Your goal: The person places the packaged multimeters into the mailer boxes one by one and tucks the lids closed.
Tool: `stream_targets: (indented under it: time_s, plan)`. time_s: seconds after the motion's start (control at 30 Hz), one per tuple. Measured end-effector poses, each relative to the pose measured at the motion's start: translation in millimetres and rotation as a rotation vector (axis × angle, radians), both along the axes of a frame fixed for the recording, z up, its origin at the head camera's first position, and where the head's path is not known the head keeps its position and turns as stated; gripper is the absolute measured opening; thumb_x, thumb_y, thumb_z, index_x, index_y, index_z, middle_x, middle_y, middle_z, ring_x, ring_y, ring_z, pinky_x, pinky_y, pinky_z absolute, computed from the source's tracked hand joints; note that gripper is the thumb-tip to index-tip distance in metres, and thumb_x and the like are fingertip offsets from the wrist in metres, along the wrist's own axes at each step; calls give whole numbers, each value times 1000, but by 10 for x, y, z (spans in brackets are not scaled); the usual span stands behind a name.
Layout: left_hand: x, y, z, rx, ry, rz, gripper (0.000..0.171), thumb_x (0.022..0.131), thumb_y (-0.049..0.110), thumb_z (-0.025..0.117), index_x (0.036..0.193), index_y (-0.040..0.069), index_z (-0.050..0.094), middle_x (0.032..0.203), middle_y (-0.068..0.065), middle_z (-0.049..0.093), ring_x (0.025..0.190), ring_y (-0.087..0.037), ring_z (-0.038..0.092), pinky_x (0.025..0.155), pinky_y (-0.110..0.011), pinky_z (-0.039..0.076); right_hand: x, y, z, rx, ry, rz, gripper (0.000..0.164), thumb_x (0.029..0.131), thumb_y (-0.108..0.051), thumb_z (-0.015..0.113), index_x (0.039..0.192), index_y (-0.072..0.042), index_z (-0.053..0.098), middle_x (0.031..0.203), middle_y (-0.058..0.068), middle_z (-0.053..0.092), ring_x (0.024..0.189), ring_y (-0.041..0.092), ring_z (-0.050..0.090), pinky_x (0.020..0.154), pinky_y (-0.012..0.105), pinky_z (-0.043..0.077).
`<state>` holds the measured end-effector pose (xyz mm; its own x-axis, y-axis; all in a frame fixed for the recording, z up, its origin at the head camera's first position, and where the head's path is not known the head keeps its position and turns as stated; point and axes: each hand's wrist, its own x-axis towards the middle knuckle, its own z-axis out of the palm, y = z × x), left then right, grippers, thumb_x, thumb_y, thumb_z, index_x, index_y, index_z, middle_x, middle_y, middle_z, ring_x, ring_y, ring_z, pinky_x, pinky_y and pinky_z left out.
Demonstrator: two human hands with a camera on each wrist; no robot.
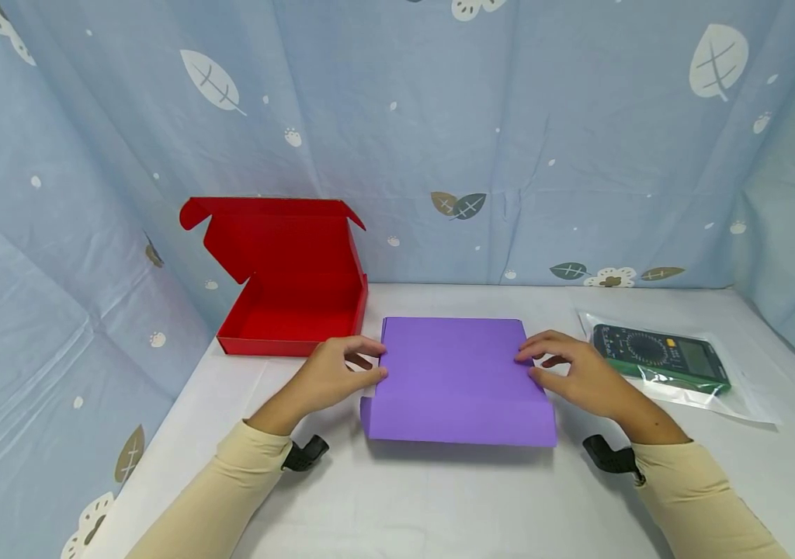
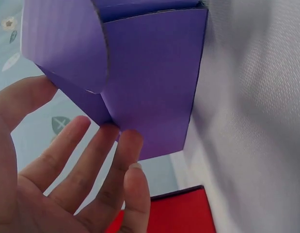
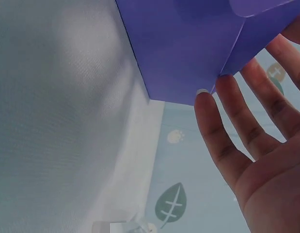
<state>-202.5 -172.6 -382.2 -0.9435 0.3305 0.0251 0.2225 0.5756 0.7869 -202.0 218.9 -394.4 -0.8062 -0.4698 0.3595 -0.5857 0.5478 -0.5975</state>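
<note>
A purple cardboard box (image 1: pixel 449 361) sits between both hands, its lid folded over the top. Along the near side the lid's front flap (image 1: pixel 460 423) slopes out, with a rounded side tab (image 2: pixel 67 46) in the left wrist view. My left hand (image 1: pixel 335 376) touches the box's left edge with thumb and fingertips, its fingers spread and fairly straight. On the opposite edge, my right hand (image 1: pixel 579 376) does likewise; its fingertips meet the side wall (image 3: pixel 181 53) near the top in the right wrist view.
An open red box (image 1: pixel 293 310) stands at the back left, lid raised. To the right lies a green and black multimeter (image 1: pixel 656 353) in a clear plastic bag (image 1: pixel 740 392). White cloth covers the table (image 1: pixel 439 508); a blue patterned curtain (image 1: pixel 397 147) hangs behind.
</note>
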Motion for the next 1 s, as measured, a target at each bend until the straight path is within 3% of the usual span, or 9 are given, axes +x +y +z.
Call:
stream_targets:
  time_s: [0.3, 0.87, 1.0]
  plan:
    - [14, 18, -6, -6, 8, -3, 37, 84, 25, 80, 119, 19, 72, 122, 1, 70, 100, -18, 70, 74, -29, 56, 7, -19, -24, 50, 3, -21, 24, 88, -3, 72, 106, -18, 76, 116, 3, 69, 109, 10, 60, 81, 36, 57]
    - [29, 46, -32, -40, 41, -6, 36, 82, 21, 83, 116, 20, 72, 127, 1, 66, 101, -19, 70, 74, -28, 55, 14, -39, -58, 91, -16, -30, 26, 85, -2, 75, 104, -19, 76, 116, 2, 67, 109, 19, 61, 83, 36, 56]
    - [34, 43, -33, -47, 55, -23, 36, 82, 21, 83, 116, 19, 72, 125, 0, 65, 102, -20, 70, 74, -28, 56, 23, -54, -51, 118, -19, -34, 28, 83, -2, 75, 105, -18, 76, 118, 2, 66, 111, 24, 62, 88, 42, 55]
